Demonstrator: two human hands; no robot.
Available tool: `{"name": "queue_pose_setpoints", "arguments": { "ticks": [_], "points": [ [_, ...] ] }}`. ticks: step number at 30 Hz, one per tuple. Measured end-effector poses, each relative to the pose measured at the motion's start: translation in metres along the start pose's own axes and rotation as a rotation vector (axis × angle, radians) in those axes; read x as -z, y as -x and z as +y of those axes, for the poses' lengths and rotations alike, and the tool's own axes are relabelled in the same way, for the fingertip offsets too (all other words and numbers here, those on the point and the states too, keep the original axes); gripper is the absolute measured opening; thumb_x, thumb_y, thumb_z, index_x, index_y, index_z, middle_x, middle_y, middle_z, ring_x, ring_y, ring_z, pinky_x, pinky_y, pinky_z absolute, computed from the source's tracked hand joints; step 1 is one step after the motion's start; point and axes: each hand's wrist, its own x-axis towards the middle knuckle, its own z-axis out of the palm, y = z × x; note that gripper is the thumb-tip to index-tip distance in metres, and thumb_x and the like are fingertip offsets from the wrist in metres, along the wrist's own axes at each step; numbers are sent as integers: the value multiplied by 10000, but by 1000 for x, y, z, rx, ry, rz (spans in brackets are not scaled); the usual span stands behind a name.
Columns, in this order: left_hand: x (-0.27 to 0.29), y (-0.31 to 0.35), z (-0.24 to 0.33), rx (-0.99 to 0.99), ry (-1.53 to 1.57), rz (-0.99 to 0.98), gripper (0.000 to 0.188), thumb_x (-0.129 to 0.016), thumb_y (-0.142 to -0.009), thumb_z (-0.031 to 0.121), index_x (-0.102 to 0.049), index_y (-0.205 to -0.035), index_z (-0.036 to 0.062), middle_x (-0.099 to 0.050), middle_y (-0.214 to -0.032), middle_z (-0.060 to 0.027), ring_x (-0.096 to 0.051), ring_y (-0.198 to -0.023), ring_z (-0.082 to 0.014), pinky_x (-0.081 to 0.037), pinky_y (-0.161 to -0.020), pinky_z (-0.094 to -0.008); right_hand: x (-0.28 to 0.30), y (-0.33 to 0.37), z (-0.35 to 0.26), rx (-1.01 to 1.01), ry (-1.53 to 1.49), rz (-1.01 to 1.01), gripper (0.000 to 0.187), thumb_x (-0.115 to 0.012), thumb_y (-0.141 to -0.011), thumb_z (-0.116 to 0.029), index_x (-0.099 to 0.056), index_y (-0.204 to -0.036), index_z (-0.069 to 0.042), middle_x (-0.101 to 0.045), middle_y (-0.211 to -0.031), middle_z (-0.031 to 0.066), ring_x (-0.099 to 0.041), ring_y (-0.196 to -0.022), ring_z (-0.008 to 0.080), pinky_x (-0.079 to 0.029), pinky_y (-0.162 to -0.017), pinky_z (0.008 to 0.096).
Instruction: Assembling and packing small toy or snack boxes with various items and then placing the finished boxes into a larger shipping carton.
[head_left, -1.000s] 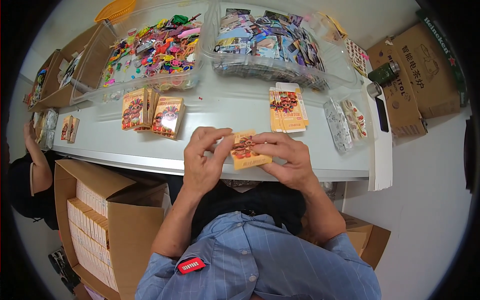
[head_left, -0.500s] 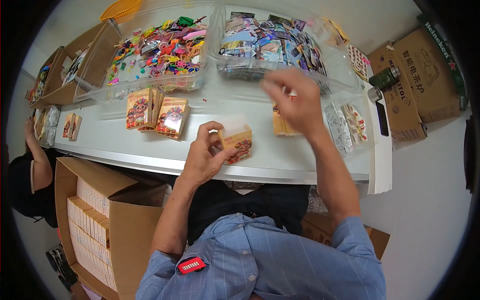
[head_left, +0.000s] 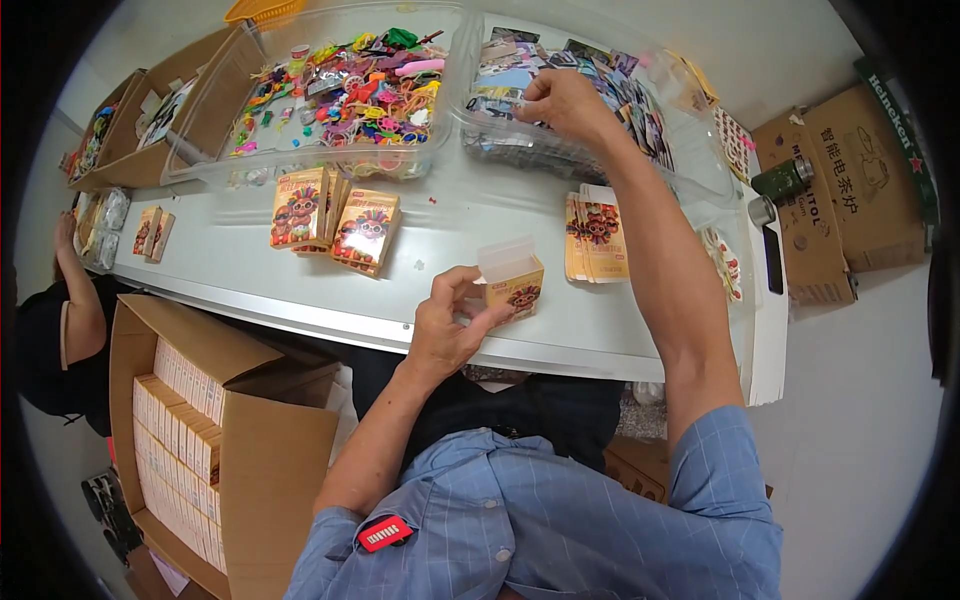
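Head view: left hand [head_left: 447, 325] pinches the open small carton [head_left: 512, 283] on the worktop [head_left: 250, 270] while right hand [head_left: 565, 100] closes on cards in the clear card bin [head_left: 690, 170], apparently fetching an insert.

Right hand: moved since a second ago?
Yes. The right hand left the small open box and went up and away across the table, now reaching into the clear bin of cards.

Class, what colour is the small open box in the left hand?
Orange-yellow box, pale flap; head view.

Right hand's [head_left: 560, 100] fingertips hidden among the cards in the clear bin [head_left: 700, 170] — grasp unclear
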Motion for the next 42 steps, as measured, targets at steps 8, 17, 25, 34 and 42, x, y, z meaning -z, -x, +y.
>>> {"name": "queue_pose_setpoints", "arguments": {
  "ticks": [8,17,25,34,42],
  "points": [
    [2,-2,5,30,23,-19,552,-834,-830,71,-509,-1274,30,-738,-1017,-184,-700,-760,-155,-569,-660,-278,23,33,10,162,-796,548,151,-724,-927,-125,-733,-1007,3,-706,-900,27,-625,-787,98,-506,-734,240],
    [6,-4,6,33,-8,-75,537,-807,-852,55,-514,-1301,26,-738,-1039,-203,-713,-769,-166,-569,-688,-283,51,153,-21,473,-553,32,167,-671,-938,6,-736,-1091,-16,-704,-901,41,-623,-814,114,-496,-715,261],
    [3,-5,11,66,11,-125,548,-794,-864,50,-507,-1331,26,-742,-1018,-199,-718,-770,-168,-571,-682,-292,30,168,-33,456,-320,-173,180,-710,-901,-24,-729,-1076,-59,-644,-813,80,-628,-761,218,-490,-673,331],
    [6,-4,9,33,-20,-122,551,-800,-864,70,-520,-1338,47,-747,-974,-177,-701,-712,-164,-551,-631,-282,45,153,-77,663,228,-289,166,-667,-828,-47,-675,-993,-58,-600,-807,115,-643,-794,352,-497,-671,452],
    [7,-4,7,68,-8,-145,571,-824,-845,89,-532,-1334,39,-738,-1009,-178,-713,-759,-170,-560,-646,-290,11,142,-72,626,272,-435,216,-689,-796,-81,-677,-1011,-59,-639,-884,134,-658,-842,358,-513,-698,464]
  ]
}}
